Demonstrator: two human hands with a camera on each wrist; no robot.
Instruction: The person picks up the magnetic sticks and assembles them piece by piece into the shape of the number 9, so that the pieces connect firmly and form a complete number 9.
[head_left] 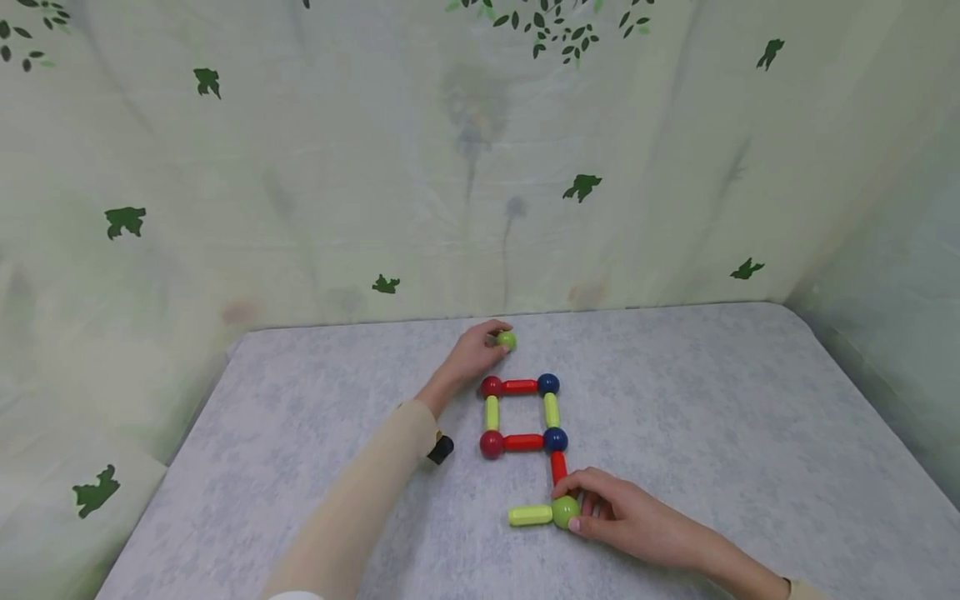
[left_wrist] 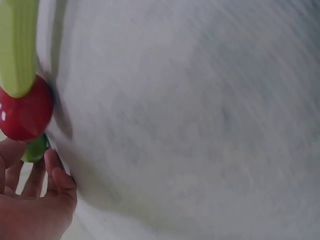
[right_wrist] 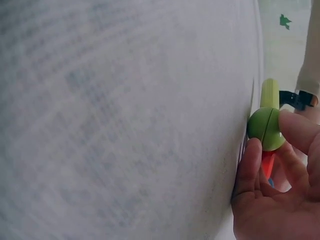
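My left hand [head_left: 474, 354] pinches a light green ball [head_left: 506, 341] just beyond a square of toy balls and rods. The square has two red balls [head_left: 491, 443] on its left, two dark blue balls [head_left: 555, 439] on its right, red rods [head_left: 523, 442] across and yellow-green rods [head_left: 491, 413] along the sides. From the nearer right blue ball a red rod [head_left: 558, 467] runs toward another green ball [head_left: 566, 512], which my right hand [head_left: 630, 518] holds between thumb and fingers. A yellow-green rod [head_left: 530, 515] extends left from that ball. In the right wrist view, the held green ball [right_wrist: 265, 128] shows a seam.
Everything lies on a table with a mottled grey cover [head_left: 712, 400]. A pale curtain [head_left: 330, 167] printed with leaves and birds hangs behind its far edge. A black wrist device [head_left: 441, 449] sits at the left sleeve, left of the square.
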